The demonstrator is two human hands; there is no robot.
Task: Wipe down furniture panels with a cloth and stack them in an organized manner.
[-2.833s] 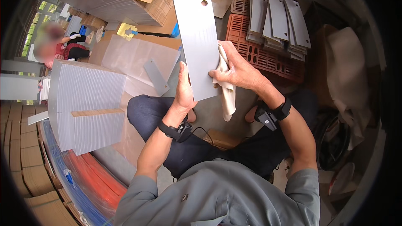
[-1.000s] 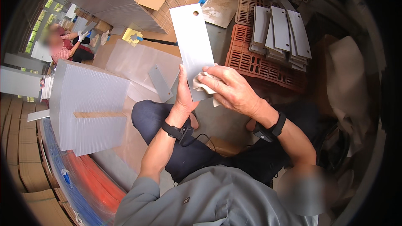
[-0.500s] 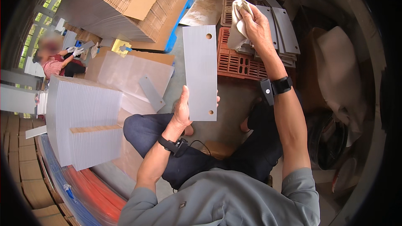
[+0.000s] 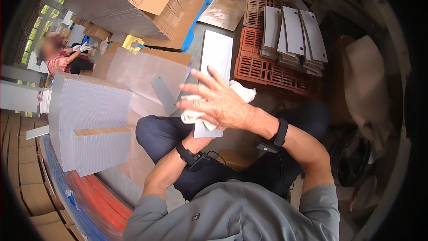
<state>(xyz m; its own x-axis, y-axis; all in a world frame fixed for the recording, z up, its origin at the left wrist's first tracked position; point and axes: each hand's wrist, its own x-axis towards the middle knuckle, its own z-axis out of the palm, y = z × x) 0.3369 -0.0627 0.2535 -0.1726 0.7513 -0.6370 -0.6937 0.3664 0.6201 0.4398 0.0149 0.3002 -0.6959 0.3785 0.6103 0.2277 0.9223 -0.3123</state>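
Note:
A long light-grey panel [image 4: 216,49] stands lengthwise in front of me, tilted in my grasp. My left hand [image 4: 201,143] grips its near end from beneath, its fingers mostly hidden behind the panel. Across the panel's near half lies my right hand [image 4: 223,105], fingers spread, with a white cloth [image 4: 244,92] pressed under the palm. The cloth shows on both sides of the hand. Any holes in the panel's near part are covered.
Left of my knee rises a tall stack of grey panels [image 4: 91,127]. More panels [image 4: 292,29] with holes lie on an orange plastic crate [image 4: 249,58] at right. One panel [image 4: 163,93] rests on plastic sheeting. A co-worker [image 4: 58,62] sits far left, beyond a cardboard pile [image 4: 129,13].
My right hand has come down and left from above the crate, bringing the cloth onto the panel. The panel has turned and tilted. The co-worker's hands have moved.

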